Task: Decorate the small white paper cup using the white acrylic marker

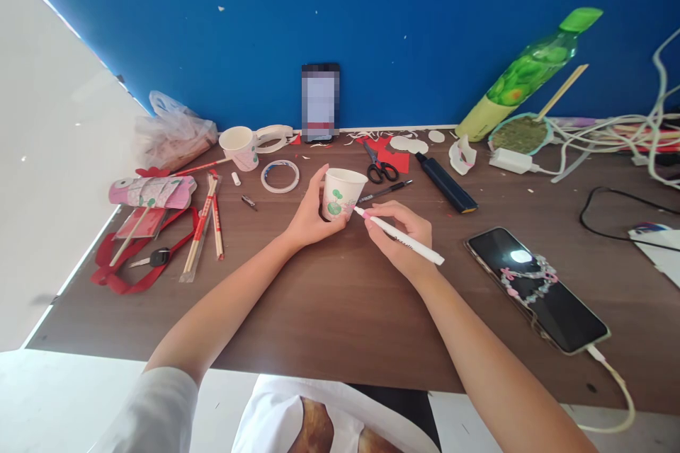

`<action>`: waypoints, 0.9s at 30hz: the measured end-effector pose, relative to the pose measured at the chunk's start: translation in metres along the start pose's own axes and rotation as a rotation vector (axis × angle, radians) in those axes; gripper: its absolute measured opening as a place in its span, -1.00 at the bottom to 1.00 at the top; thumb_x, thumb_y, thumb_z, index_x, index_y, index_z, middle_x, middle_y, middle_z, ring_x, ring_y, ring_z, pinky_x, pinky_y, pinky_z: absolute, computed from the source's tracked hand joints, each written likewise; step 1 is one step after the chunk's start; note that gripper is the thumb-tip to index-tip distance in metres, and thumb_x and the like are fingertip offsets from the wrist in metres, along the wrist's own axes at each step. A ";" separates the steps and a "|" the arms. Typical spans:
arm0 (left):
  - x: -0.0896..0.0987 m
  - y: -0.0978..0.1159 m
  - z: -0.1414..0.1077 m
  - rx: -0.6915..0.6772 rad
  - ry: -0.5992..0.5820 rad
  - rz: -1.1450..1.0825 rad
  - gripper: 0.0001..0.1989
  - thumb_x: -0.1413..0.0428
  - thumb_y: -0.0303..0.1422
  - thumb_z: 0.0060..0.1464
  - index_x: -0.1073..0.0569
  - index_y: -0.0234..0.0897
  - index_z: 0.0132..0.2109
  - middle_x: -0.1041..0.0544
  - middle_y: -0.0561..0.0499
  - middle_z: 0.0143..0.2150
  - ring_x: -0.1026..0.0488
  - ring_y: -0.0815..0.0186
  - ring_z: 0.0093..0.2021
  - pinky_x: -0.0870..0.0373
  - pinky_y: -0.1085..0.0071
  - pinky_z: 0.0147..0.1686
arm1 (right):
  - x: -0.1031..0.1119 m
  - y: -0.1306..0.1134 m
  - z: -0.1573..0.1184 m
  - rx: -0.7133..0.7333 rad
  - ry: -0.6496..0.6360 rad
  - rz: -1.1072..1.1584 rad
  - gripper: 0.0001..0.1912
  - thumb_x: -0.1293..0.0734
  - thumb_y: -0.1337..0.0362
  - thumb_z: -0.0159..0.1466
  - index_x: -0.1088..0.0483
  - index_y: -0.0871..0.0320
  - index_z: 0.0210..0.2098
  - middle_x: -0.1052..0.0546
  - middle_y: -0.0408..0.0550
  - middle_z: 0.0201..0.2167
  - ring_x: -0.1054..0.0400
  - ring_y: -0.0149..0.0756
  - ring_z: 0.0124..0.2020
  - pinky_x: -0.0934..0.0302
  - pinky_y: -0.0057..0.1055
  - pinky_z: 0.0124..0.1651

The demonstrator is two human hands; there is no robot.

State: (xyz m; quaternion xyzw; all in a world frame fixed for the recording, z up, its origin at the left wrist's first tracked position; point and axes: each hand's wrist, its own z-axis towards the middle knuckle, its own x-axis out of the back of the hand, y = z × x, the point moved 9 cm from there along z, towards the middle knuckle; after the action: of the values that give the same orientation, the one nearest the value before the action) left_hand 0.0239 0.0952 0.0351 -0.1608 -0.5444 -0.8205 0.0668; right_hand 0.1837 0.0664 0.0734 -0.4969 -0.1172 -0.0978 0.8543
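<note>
A white paper cup (340, 192) with a green plant print is held slightly tilted above the middle of the brown table. My left hand (312, 216) is wrapped round the cup's left side and base. In my right hand (399, 235) is a white marker (411, 244), its pink-ringed tip at the cup's lower right side. Just behind the marker lies a black pen (387, 190). Scissors (378, 167) with dark handles rest near red paper pieces (394, 160) behind the cup.
At the left are a second cup (240, 148), a tape roll (280, 176), chopsticks (200, 226), a pink paper fish (154, 192) and keys (158, 257). A phone (321, 102) leans on the blue wall. A green bottle (531, 71) and a charging phone (539, 290) are right.
</note>
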 end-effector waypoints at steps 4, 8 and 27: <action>0.000 0.002 0.000 -0.007 0.001 0.010 -0.03 -0.27 -0.20 -0.05 0.16 -0.16 0.34 -0.35 -0.15 0.05 -0.39 0.12 0.04 -0.38 0.16 0.06 | -0.003 -0.001 0.000 0.027 -0.029 0.013 -0.89 -0.38 0.38 0.12 -0.51 0.05 -0.37 -0.55 -0.11 -0.40 -0.48 -0.24 -0.27 -0.36 -0.33 -0.22; 0.000 0.003 0.000 -0.013 -0.004 -0.001 -0.03 -0.27 -0.19 -0.05 0.14 -0.17 0.34 -0.35 -0.15 0.03 -0.39 0.13 0.03 -0.38 0.16 0.06 | -0.004 0.001 0.000 0.013 -0.036 0.007 -0.89 -0.38 0.37 0.13 -0.52 0.05 -0.36 -0.55 -0.11 -0.39 -0.47 -0.25 -0.27 -0.36 -0.34 -0.23; 0.000 0.001 -0.001 -0.008 -0.007 0.008 -0.03 -0.27 -0.23 -0.06 0.14 -0.13 0.34 -0.35 -0.14 0.05 -0.39 0.13 0.03 -0.37 0.16 0.07 | 0.000 0.014 0.001 -0.089 -0.005 0.047 -0.94 -0.38 0.30 0.14 -0.50 0.07 -0.36 -0.56 -0.08 -0.37 -0.46 -0.25 -0.31 -0.35 -0.28 -0.22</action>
State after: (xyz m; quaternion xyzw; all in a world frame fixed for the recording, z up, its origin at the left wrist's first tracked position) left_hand 0.0240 0.0943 0.0359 -0.1661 -0.5409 -0.8218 0.0677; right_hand 0.1872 0.0739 0.0622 -0.5372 -0.1034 -0.0815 0.8331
